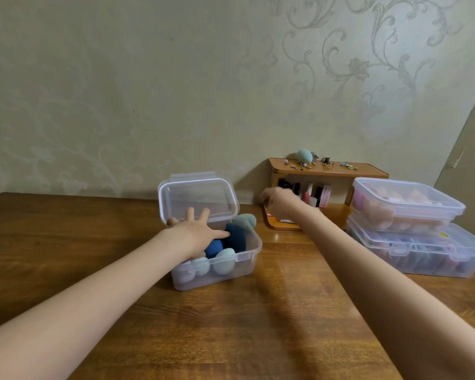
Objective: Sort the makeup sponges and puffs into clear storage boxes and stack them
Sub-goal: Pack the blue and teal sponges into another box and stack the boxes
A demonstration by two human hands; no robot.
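A clear storage box (247,257) stands open in the middle of the table, its lid (198,197) tilted up at the back. Inside lie dark blue sponges (235,237) and pale teal sponges (224,260). My left hand (196,229) lies flat over the box's left side with fingers spread, its thumb touching a dark blue sponge. My right hand (279,205) hovers blurred in front of the small wooden shelf, fingers curled; nothing shows in it. A teal egg-shaped sponge (304,156) sits on top of the shelf.
Two closed clear boxes are stacked at the right: the upper (406,207) holds pink and peach sponges, the lower (422,252) darker puffs. The wooden shelf (368,171) against the wall carries small trinkets on top and cosmetics underneath. Patterned wallpaper stands behind.
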